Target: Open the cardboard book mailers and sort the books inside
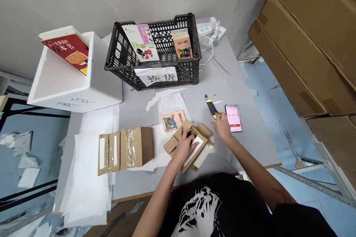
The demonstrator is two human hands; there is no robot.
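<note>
My left hand (185,143) lies flat, fingers spread, on an opened cardboard mailer (203,130) near the table's front edge. My right hand (223,126) reaches to the right of the mailer, its fingers closing round the handle end of a yellow and black utility knife (210,106). A phone with a pink screen (233,118) lies just right of that hand. A small colourful book (172,120) rests on white paper just behind the mailer.
A second sealed cardboard mailer (126,149) lies to the left on white wrapping. A black crate (155,52) with books stands at the back. A white foam box (73,77) holds a red book. Large cartons (308,44) fill shelves on the right.
</note>
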